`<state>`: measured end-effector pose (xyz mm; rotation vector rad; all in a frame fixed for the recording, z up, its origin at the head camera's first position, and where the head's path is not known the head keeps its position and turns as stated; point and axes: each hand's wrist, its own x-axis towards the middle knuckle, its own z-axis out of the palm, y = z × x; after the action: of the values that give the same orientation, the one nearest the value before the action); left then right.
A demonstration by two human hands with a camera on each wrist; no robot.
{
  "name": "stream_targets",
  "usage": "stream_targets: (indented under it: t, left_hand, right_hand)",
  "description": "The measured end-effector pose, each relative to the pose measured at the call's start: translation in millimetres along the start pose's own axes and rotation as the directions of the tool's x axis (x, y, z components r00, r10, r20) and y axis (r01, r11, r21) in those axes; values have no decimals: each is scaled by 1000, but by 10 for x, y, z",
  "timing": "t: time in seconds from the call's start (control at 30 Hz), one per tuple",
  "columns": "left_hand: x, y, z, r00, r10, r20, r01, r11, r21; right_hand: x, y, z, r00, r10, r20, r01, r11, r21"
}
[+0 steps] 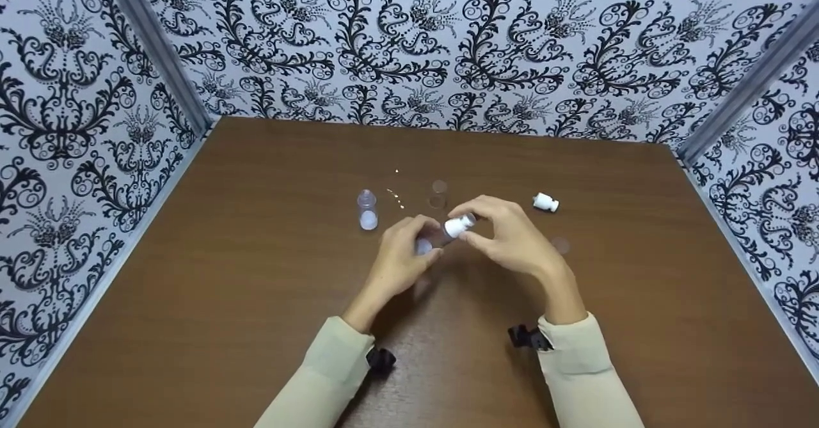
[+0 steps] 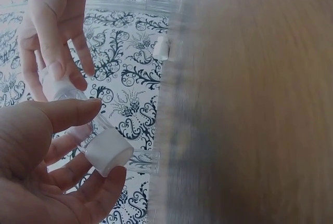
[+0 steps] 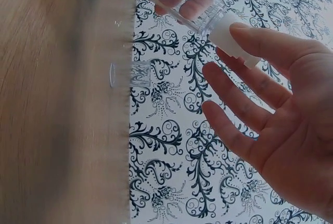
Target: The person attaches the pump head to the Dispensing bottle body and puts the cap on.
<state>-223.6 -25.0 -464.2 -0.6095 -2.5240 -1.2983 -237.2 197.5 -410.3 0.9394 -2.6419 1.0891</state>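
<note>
A small clear bottle [image 2: 99, 122] is tilted between the two hands. My left hand [image 1: 403, 255] grips its body, and the white piece [image 2: 109, 152] at its lower end shows beyond the thumb and fingers. At the other end, my right hand [image 1: 512, 236] pinches a white pump top [image 1: 457, 226] between thumb and fingertips. In the right wrist view that pump top meets the bottle's neck; whether it is fully seated I cannot tell. The remaining right fingers are spread loosely.
Left of the hands lies another clear bottle [image 1: 367, 210] with a white base. Small yellowish bits [image 1: 395, 196] are scattered beside it. Clear caps [image 1: 438, 187] lie beyond the hands. A separate white pump top [image 1: 545, 202] and a faint clear disc [image 1: 560, 245] lie to the right.
</note>
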Motion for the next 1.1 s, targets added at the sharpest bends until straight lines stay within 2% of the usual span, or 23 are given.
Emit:
stream_targets:
  t: [0.4,0.67,1.1]
  left_hand:
    - [22,-3,10,1000,9,-8,-9,1000,-11]
    - [-30,-23,-40,1000,19,-7,-19,1000,2]
    - [-32,-31,-34,998,52,-22,-52,999,2]
  right_hand:
    - [18,-9,22,999,22,-42,-21,1000,9]
    - [33,-16,81,999,41,-30,-41,999,8]
    - [50,-52,143,988,126,-87,-129,991,-25]
